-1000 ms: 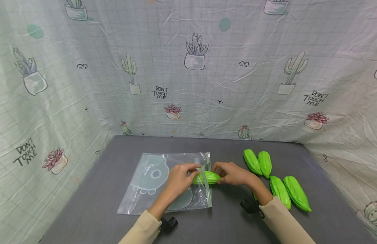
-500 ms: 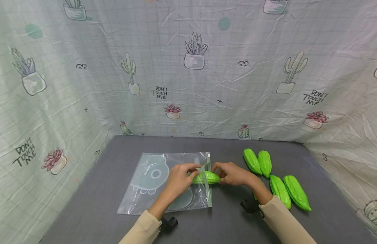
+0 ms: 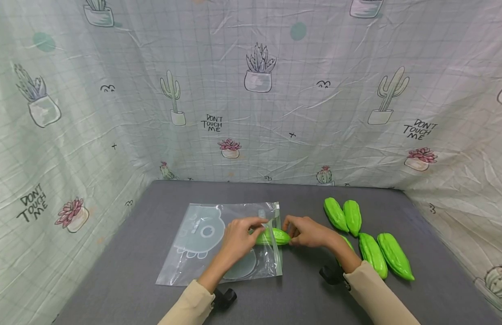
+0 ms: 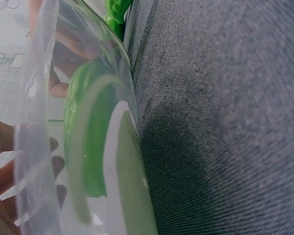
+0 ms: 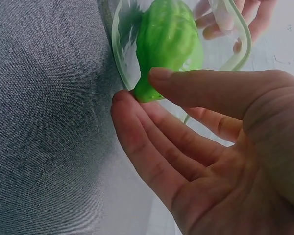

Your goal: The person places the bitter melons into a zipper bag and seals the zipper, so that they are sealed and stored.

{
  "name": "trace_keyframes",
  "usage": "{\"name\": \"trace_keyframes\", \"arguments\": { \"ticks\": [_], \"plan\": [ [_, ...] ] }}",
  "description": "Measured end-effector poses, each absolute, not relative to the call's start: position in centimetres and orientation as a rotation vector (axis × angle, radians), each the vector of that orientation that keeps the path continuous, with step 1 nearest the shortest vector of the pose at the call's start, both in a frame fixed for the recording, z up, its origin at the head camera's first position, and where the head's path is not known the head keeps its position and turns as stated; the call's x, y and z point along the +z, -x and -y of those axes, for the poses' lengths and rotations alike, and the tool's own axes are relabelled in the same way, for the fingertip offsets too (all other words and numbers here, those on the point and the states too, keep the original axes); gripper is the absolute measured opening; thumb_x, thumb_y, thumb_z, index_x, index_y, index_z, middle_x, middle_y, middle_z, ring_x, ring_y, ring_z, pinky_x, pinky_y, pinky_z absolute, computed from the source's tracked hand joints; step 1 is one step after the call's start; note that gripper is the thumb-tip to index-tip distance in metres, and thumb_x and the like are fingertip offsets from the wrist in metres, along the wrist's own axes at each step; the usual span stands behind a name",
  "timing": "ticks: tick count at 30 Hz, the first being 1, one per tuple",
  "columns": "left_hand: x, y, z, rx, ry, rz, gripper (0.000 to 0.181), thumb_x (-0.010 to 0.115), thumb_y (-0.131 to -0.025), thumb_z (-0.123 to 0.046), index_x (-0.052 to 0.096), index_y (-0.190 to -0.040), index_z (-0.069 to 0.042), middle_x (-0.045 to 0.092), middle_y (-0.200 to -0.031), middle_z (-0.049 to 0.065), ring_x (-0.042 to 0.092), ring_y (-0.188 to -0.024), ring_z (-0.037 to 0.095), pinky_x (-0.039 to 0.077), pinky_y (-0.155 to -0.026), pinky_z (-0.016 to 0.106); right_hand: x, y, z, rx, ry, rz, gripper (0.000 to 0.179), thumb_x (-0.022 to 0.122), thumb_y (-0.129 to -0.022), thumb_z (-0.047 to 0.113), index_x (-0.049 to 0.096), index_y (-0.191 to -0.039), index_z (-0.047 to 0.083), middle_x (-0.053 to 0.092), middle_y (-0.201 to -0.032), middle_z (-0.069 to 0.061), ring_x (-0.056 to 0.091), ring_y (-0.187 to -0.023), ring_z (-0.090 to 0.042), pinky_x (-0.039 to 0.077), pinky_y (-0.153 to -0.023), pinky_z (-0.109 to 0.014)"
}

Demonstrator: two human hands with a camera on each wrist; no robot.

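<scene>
A bright green ridged bitter melon (image 3: pixel 281 236) lies at the mouth of a clear zip bag (image 3: pixel 175 273), most of it inside and its narrow end sticking out to the right. My right hand (image 3: pixel 309 231) pinches that end; in the right wrist view the thumb (image 5: pixel 201 88) presses on top with the fingers underneath. With its fingertips at the opening, my left hand (image 3: pixel 238 237) holds up the bag's top layer. Through the film in the left wrist view, the melon (image 4: pixel 90 132) shows between the parted layers. The bag is printed with a pale cartoon animal.
Several more bitter melons (image 3: pixel 372 255) lie on the grey table (image 3: pixel 299 293) to the right, one partly hidden under my right forearm. A cactus-print curtain (image 3: pixel 291 153) rises behind the table's far edge and along both sides.
The bitter melon has slid slightly left, deeper into the bag, with my right hand following it. My left hand stays in place at the opening.
</scene>
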State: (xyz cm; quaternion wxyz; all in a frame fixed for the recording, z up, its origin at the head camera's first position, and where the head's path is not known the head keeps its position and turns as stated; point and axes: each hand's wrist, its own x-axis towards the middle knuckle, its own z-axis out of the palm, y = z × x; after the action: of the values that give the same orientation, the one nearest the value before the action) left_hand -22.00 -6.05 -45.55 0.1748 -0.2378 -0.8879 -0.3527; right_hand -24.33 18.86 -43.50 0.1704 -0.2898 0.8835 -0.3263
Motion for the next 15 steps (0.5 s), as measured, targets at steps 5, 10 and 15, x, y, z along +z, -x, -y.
{"name": "trace_keyframes", "arguments": {
  "ticks": [5,10,15],
  "plan": [
    [-45.51,21.96,6.06,-0.997,0.672,2.494,0.025,0.081,-0.088,-0.015,0.080,-0.112,-0.021,0.081,-0.092,-0.005,0.073,-0.076,0.011,0.045,-0.058,0.019,-43.51,24.33,-18.85,-0.947,0.819,-2.503,0.027,0.071,-0.091,0.001,0.059,-0.114,0.008,0.071,-0.096,-0.010,0.066,-0.073,-0.013,0.055,-0.064,-0.029],
    [-45.42,21.95,6.09,-0.997,0.658,2.511,0.024,0.080,-0.089,-0.016,0.080,-0.112,-0.022,0.082,-0.094,-0.005,0.074,-0.078,0.011,0.045,-0.060,0.020,-43.69,24.46,-18.81,-0.956,0.838,-2.496,0.021,0.070,-0.095,0.005,0.058,-0.111,0.007,0.072,-0.089,-0.008,0.065,-0.069,-0.011,0.053,-0.063,-0.029],
    [-45.37,22.03,6.10,-0.993,0.653,2.516,0.024,0.080,-0.089,-0.017,0.080,-0.112,-0.023,0.082,-0.095,-0.006,0.074,-0.079,0.011,0.044,-0.060,0.019,-43.85,24.54,-18.64,-0.957,0.862,-2.499,0.019,0.070,-0.096,0.006,0.057,-0.109,0.007,0.072,-0.087,-0.007,0.065,-0.069,-0.011,0.053,-0.062,-0.028]
  ]
}}
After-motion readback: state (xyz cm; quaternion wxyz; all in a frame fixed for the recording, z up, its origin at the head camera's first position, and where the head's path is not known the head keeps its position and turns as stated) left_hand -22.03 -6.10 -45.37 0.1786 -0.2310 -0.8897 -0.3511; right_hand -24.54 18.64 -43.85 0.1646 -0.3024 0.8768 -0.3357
